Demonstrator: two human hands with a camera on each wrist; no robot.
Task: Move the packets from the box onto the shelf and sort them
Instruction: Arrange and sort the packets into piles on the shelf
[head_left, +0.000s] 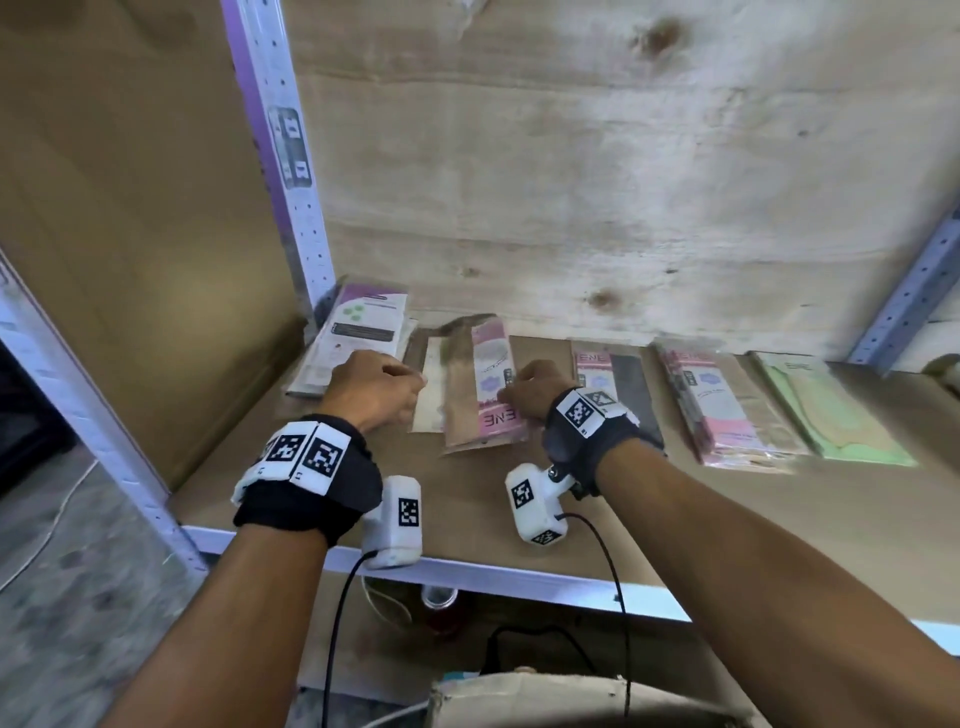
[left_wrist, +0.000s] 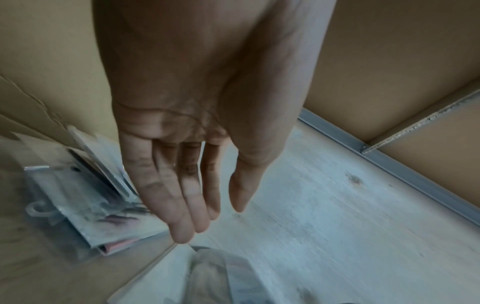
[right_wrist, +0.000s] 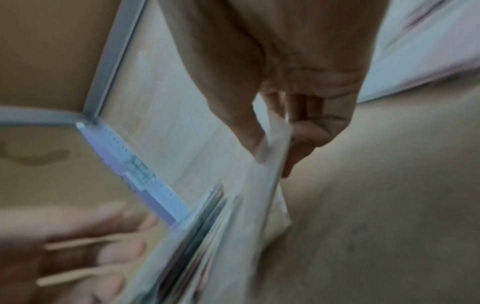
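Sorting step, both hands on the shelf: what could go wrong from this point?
1. The right hand pinches several packets by one edge only; they fan out and some could slip loose.
2. That bundle lies askew beside the purple packets; the two kinds could get mixed.
3. The left hand is open and grips nothing, so it may not catch a slide toward the shelf edge.

pink packets | pale green packet | black-and-white checkered wrist tags | brown shelf

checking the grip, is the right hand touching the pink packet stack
Touching. The right wrist view shows the right hand pinching the pink packet stack between thumb and fingers.
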